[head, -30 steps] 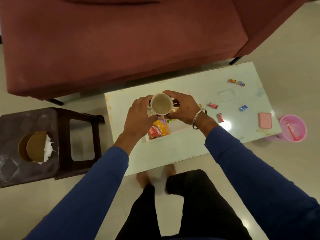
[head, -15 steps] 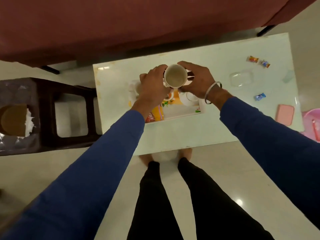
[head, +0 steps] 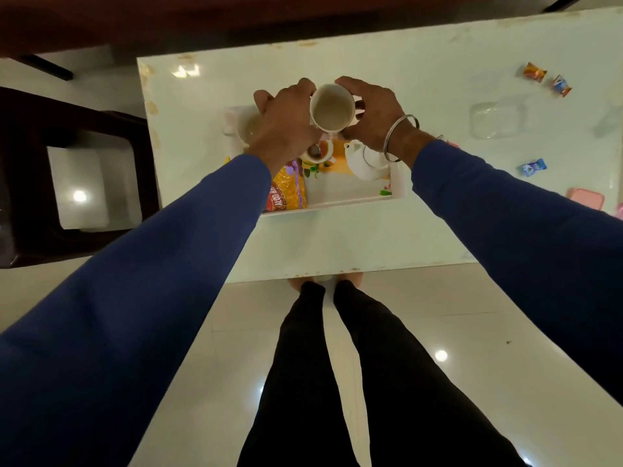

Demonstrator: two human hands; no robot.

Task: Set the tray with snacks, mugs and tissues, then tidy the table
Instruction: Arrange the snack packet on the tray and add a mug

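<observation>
A white mug (head: 332, 108) with a pale inside is held upright between both hands above the far part of the white printed tray (head: 354, 200). My left hand (head: 286, 121) grips its left side and my right hand (head: 374, 114), with a metal bangle on the wrist, grips its right side. On the tray lie a yellow and red snack packet (head: 288, 193) and another mug (head: 247, 128) at the far left, partly behind my left hand. The teapot and cup picture printed on the tray shows beneath my wrists.
The tray sits on a pale glass-topped table (head: 337, 244). Wrapped candies (head: 534, 73), (head: 561, 85), (head: 532, 166), a clear container (head: 497, 119) and a pink lid (head: 585, 198) lie on its right side. A dark stool (head: 67, 170) stands left; a maroon sofa is behind.
The view has moved closer and tilted down, so the table fills more of the frame. Both hands keep holding the mug over the tray.
</observation>
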